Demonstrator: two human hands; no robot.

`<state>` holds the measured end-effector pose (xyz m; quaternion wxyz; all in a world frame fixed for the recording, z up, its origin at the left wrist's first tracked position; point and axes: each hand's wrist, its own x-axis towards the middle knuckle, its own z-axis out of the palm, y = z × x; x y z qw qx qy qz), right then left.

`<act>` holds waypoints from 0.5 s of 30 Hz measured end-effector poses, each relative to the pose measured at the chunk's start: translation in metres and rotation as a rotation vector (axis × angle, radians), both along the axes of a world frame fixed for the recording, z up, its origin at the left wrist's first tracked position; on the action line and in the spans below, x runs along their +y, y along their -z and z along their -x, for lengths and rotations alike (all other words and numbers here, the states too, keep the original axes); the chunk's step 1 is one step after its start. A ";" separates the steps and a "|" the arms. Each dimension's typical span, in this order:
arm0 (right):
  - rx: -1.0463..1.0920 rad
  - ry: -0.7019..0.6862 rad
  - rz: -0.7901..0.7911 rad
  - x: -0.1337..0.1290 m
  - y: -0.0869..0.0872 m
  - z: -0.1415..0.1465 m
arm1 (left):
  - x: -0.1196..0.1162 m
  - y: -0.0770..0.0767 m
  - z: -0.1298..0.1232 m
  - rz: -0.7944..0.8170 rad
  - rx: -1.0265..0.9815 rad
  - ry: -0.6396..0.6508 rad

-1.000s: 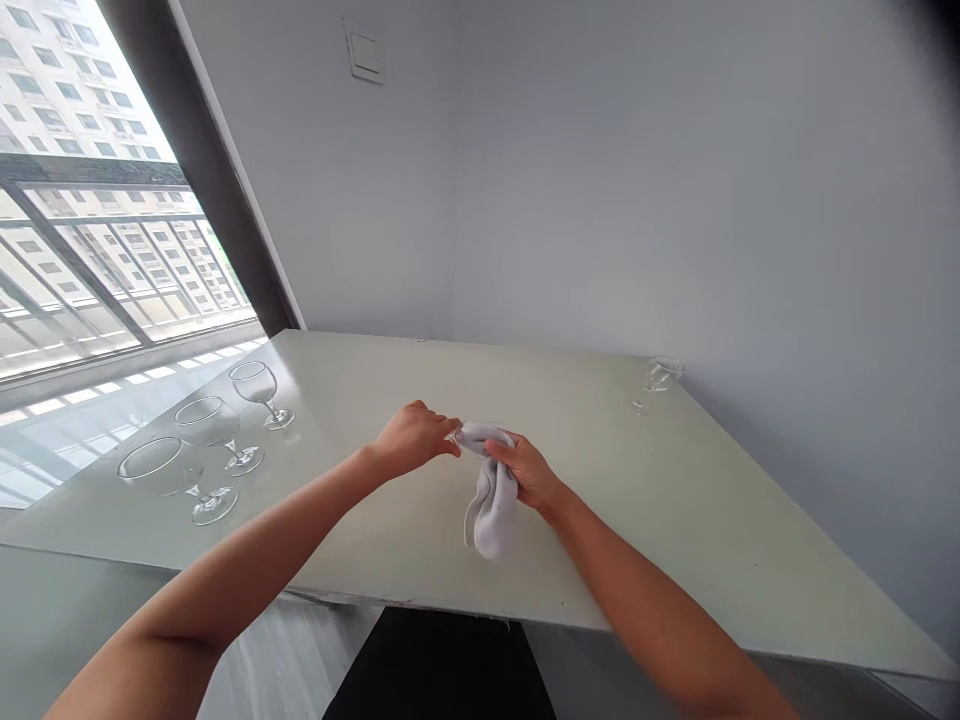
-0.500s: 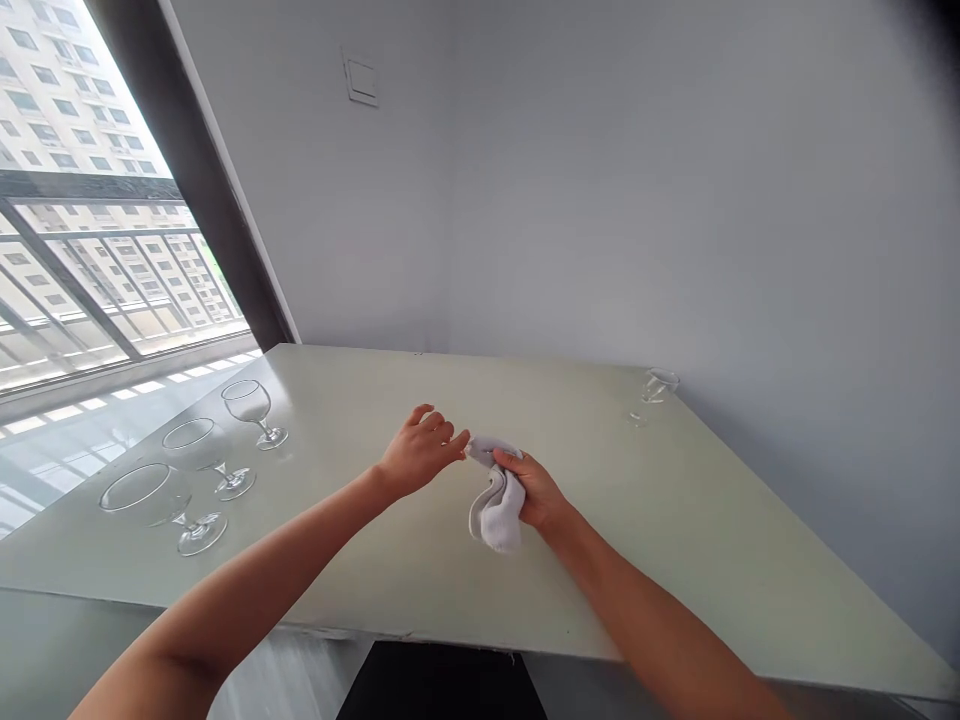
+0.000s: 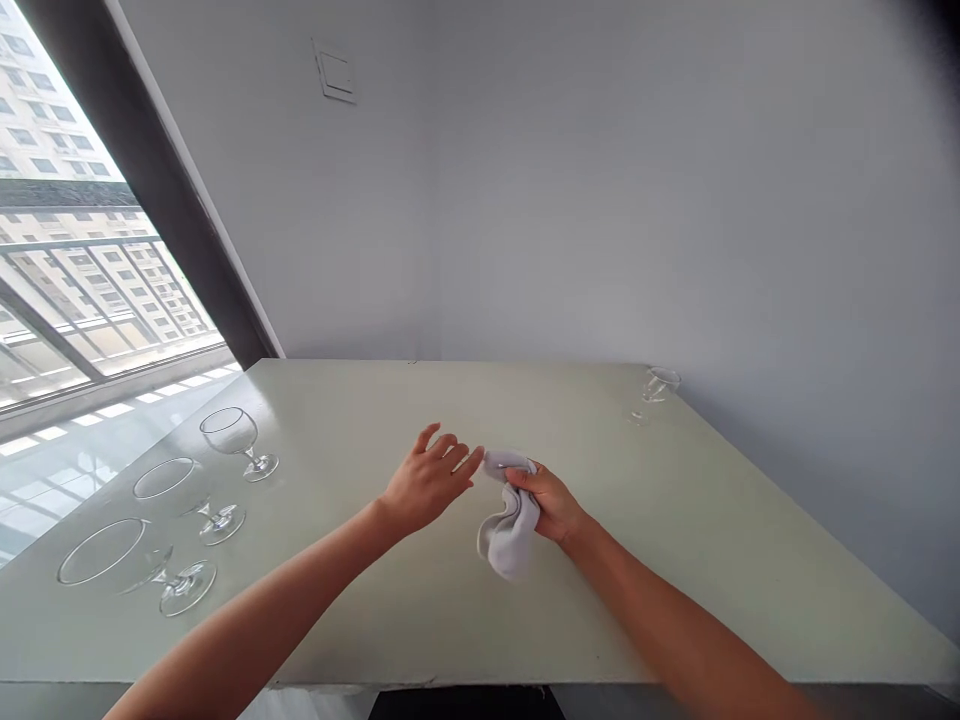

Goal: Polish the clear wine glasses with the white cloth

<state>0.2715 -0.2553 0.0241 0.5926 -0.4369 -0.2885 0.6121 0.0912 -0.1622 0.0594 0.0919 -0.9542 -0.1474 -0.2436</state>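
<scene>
A soft white cloth point(image 3: 511, 535) hangs bunched from my right hand point(image 3: 553, 500), its thumb pressing on the folds. Part of the cloth sticks out leftward above the thumb, and the rest droops over the table. Just left of it is my left hand point(image 3: 435, 478), palm down with its fingers apart. One fingertip comes right up to the cloth's left end; whether it touches, I cannot tell. Both hands are above the middle of the table point(image 3: 420, 610).
On the left side stand three stemmed glasses: a near one point(image 3: 187, 588), a middle one point(image 3: 222, 524) and a far one point(image 3: 261, 467). Another stemmed glass point(image 3: 661, 384) is at the far right edge by the wall point(image 3: 675, 200). A window point(image 3: 97, 270) lies at left.
The view has tilted and shifted slightly, so the glasses at left appear lower. My left hand's fingers have spread a little more. The cloth stays in my right hand.
</scene>
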 end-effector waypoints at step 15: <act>-0.108 -0.055 0.040 0.003 0.009 0.003 | 0.005 0.030 0.003 0.435 0.019 -0.099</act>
